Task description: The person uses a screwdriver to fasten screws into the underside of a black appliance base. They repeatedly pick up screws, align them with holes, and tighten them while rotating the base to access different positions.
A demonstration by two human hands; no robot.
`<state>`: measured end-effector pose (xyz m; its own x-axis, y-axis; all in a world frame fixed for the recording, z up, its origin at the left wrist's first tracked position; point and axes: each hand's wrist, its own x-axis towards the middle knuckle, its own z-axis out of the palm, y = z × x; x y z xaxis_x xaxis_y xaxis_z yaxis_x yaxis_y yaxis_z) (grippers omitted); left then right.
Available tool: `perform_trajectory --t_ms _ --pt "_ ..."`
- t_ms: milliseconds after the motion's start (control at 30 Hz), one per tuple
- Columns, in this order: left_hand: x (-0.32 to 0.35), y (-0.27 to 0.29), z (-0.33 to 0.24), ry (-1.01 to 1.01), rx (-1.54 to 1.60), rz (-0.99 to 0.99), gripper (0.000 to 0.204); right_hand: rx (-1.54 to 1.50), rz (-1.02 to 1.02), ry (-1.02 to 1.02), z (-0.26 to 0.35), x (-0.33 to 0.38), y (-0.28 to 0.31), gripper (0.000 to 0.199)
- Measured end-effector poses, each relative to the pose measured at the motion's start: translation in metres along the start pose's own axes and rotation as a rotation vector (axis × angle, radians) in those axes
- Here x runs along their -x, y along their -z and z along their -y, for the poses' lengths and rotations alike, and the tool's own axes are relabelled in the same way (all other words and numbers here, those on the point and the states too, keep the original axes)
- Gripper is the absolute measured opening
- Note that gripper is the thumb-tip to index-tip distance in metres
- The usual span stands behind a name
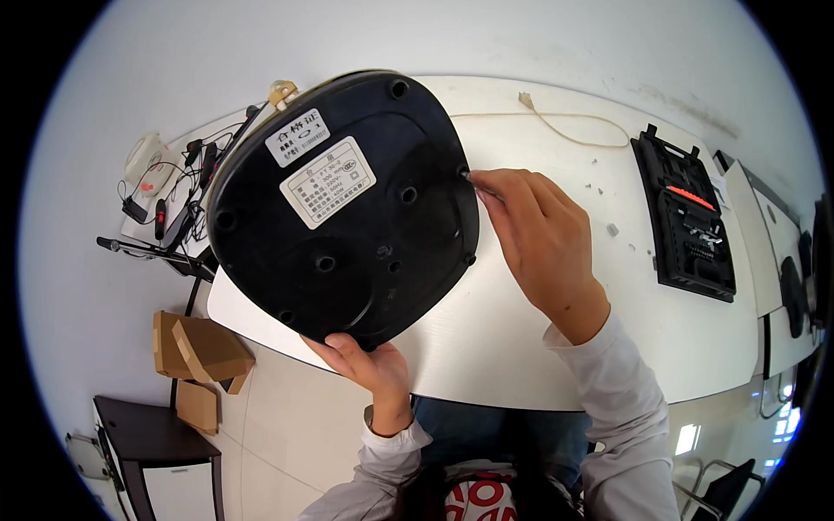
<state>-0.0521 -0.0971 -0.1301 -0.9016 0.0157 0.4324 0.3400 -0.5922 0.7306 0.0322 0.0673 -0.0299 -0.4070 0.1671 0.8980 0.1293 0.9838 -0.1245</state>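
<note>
A round black appliance (347, 208) is tipped up so its underside faces me, showing two white labels and several screw holes. My left hand (369, 363) grips its lower rim from below and holds it up over the white table (521, 347). My right hand (530, 230) is at the appliance's right edge, its fingers closed on a thin metal tool (473, 181) whose tip touches a hole on the rim.
A black tool case (686, 217) lies open at the right. A thin beige cord (573, 130) curves across the far side of the table. Cables and a white device (148, 165) sit at the left. Cardboard boxes (200, 356) lie on the floor.
</note>
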Motion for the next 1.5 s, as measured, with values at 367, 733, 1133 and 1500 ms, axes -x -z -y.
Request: perform_trajectory --t_ms 367,733,1133,1500 --pt "-0.002 0.006 0.004 -0.033 0.01 -0.005 0.07 0.201 0.091 -0.054 0.003 -0.01 -0.001 0.031" --pt "-0.002 0.005 0.006 -0.03 0.142 -0.032 0.053 -0.106 -0.085 0.003 0.012 -0.016 -0.007 0.019" --pt "0.0 0.006 0.002 0.003 0.155 -0.025 0.058 -0.044 -0.025 -0.032 0.027 -0.02 0.002 0.014" --pt "-0.001 0.005 0.004 -0.023 0.116 -0.059 0.059 0.056 -0.064 -0.055 0.023 -0.026 -0.003 0.032"
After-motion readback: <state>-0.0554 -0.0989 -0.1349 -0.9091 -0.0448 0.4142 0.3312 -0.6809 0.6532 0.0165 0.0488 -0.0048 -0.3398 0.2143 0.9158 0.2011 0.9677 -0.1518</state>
